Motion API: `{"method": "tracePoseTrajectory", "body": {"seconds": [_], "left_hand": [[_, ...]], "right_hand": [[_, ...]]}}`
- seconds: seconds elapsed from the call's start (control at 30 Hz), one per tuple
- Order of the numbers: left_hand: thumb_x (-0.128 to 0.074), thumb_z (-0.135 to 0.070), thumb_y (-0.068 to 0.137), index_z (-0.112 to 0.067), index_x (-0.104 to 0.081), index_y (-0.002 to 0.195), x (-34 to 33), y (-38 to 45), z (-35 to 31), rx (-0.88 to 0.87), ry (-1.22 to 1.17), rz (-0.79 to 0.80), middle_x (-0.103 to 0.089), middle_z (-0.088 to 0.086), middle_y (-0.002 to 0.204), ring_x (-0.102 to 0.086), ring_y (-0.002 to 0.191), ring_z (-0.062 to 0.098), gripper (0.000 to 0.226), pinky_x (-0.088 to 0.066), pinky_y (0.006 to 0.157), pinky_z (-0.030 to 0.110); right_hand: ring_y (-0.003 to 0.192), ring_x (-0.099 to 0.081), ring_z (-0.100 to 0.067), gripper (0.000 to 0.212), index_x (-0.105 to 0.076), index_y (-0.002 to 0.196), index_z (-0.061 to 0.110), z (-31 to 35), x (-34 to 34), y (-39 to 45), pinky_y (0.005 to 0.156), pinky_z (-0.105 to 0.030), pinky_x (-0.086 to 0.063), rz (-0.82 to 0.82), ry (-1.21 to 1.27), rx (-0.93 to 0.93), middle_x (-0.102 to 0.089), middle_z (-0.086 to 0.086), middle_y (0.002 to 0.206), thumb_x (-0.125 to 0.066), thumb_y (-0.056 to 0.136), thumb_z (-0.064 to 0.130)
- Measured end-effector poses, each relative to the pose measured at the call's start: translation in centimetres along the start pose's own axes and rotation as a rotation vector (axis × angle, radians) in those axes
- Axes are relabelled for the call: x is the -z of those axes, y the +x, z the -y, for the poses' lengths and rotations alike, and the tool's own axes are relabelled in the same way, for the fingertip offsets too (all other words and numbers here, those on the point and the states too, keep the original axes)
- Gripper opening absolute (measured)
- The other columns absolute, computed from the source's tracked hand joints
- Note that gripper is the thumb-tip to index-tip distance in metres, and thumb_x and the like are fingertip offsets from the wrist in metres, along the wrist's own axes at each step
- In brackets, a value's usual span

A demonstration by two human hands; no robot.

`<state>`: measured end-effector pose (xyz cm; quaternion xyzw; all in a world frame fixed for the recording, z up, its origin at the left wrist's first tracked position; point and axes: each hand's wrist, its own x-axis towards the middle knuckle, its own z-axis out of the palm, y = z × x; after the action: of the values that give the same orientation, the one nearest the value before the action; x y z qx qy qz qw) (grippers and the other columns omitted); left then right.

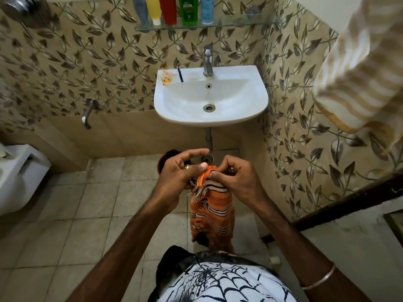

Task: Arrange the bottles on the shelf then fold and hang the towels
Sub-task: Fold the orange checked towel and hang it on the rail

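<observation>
Towel-folding step, bottles (pixel 174 9) lined up on the glass shelf (pixel 229 25): left hand (pixel 181 171) and right hand (pixel 235 173) pinching the orange striped towel (pixel 211 210) by its top edge, hanging below the sink (pixel 257 105); next, probably matching corners

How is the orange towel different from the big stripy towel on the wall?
The orange towel is pinched at its top by both hands, the left hand and the right hand; the beige towel hangs on the right wall, untouched. The orange towel is bunched up and narrow, while the beige towel spreads wide. The orange towel has thin dark stripes; the beige towel has broad pale bands. Both are striped and hang downward.
</observation>
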<state>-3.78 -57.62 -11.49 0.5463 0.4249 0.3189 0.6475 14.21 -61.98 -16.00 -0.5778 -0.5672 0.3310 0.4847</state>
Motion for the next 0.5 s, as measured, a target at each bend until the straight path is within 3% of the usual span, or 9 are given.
{"method": "tracePoseTrajectory", "body": {"seconds": [0.1,0.2,0.33,0.43,0.5], "left_hand": [[-0.058,-0.016,0.098,-0.022,-0.069,0.122,0.24,-0.16,-0.15,0.009,0.0,0.028,-0.074,0.016,0.104,-0.069,0.084,0.024,0.027,-0.056,0.065,0.034],[-0.062,-0.026,0.095,-0.022,-0.067,0.123,0.26,-0.52,-0.3,-0.021,0.072,0.072,-0.075,0.005,0.105,-0.073,0.087,0.017,0.03,-0.056,0.066,0.028],[-0.084,-0.007,0.072,-0.018,-0.064,0.129,0.19,-0.67,-0.16,-0.118,0.198,0.119,-0.07,-0.002,0.115,-0.073,0.094,0.016,0.061,-0.057,0.067,0.022],[-0.085,0.001,0.068,-0.016,-0.064,0.128,0.23,-0.36,-0.16,-0.183,0.248,0.119,-0.072,0.0,0.111,-0.073,0.096,0.017,0.066,-0.06,0.074,0.029],[-0.083,0.006,0.069,-0.015,-0.065,0.126,0.4,-0.19,-0.35,-0.208,0.259,0.137,-0.074,0.0,0.109,-0.073,0.096,0.017,0.063,-0.06,0.077,0.029]], "right_hand": [[0.066,-0.067,-0.016,0.025,-0.064,0.07,0.022,0.25,-0.09,-0.11,0.059,-0.042,-0.058,-0.015,0.003,-0.012,-0.069,0.0,0.073,-0.084,0.078,0.035],[0.065,-0.067,-0.022,0.03,-0.064,0.069,0.019,0.34,-0.17,-0.16,0.058,-0.047,-0.056,-0.031,0.021,-0.022,-0.069,-0.002,0.07,-0.083,0.076,0.042],[0.06,-0.063,-0.017,0.028,-0.059,0.07,0.026,0.71,-0.36,-0.36,0.054,-0.045,-0.056,-0.046,0.037,-0.039,-0.066,0.0,0.068,-0.082,0.074,0.042],[0.049,-0.054,-0.011,0.03,-0.06,0.083,0.027,0.85,-0.19,-0.28,0.046,-0.032,-0.047,-0.018,0.095,-0.095,-0.06,0.003,0.058,-0.084,0.072,0.042],[0.048,-0.056,-0.014,0.03,-0.066,0.09,0.028,0.81,0.11,-0.09,0.048,-0.031,-0.047,0.051,0.097,-0.111,-0.063,-0.002,0.057,-0.082,0.073,0.045]]}}
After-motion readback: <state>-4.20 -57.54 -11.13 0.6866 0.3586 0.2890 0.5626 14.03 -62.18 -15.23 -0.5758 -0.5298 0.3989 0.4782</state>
